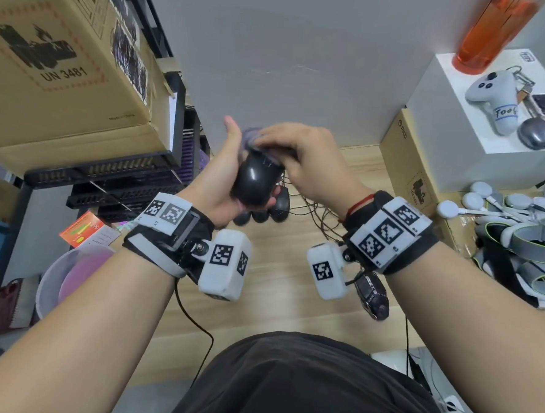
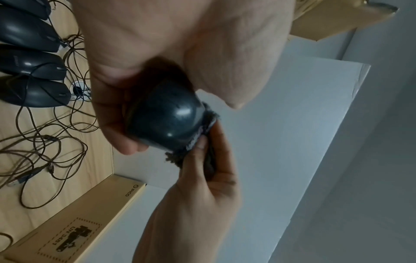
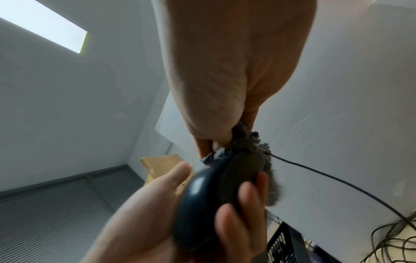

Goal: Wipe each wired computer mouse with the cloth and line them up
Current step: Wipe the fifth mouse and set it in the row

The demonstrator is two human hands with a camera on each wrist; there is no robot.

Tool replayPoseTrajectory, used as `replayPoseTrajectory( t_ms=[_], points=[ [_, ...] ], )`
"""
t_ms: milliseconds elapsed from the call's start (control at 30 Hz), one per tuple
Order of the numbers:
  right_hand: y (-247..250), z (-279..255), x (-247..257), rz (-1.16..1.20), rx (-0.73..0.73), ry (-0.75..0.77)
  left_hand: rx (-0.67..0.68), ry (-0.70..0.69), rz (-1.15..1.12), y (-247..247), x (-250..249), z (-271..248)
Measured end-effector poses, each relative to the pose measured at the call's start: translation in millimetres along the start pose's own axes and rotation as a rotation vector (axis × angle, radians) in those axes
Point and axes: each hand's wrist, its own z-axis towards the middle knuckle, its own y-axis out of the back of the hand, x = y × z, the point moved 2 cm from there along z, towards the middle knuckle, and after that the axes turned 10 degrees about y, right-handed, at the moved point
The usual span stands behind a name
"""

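My left hand holds a glossy black wired mouse up above the desk, fingers curled under it. My right hand pinches a fuzzy grey-purple cloth and presses it on the mouse's front end. The mouse's cable trails down to the desk. Several other black mice lie side by side on the wooden desk, partly hidden below my left hand. One dark patterned mouse lies nearer me, under my right wrist.
Tangled cables spread right of the mouse row. Cardboard boxes stand at left and right. A white box carries a controller and an orange bottle. White headset gear crowds the right edge.
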Motion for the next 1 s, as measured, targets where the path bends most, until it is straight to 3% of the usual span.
replayPoseTrajectory(
  t_ms=[100, 200, 333, 433, 500, 633, 800, 1000],
  points=[
    [8.5, 0.0, -18.8, -0.051, -0.047, -0.168, -0.046, -0.023, 0.056, -4.1, 2.2, 0.3],
    [5.8, -10.4, -20.9, -0.027, -0.082, -0.237, -0.061, -0.031, -0.016, 1.2, 2.8, 4.2],
    [-7.4, -22.3, -1.4, 0.015, -0.155, -0.113, -0.071, -0.056, -0.173, 8.2, 2.6, 12.2],
    [-17.5, -23.6, 15.9, -0.001, -0.067, 0.05, -0.037, -0.049, -0.185, 10.0, 3.1, 15.1],
    [-13.6, -18.0, 11.1, 0.028, -0.054, 0.023, -0.014, -0.065, -0.121, 9.6, 4.1, 15.9],
    [6.3, -9.6, -16.0, 0.08, -0.13, -0.185, -0.037, -0.072, -0.056, 5.5, 6.3, 18.7],
    [0.4, -8.2, 12.9, -0.014, 0.014, 0.069, -0.05, -0.105, -0.052, 4.5, 2.0, 23.8],
    [14.4, -2.3, -2.3, -0.016, -0.04, -0.107, -0.053, -0.075, 0.026, 6.3, 7.9, 22.1]
  ],
)
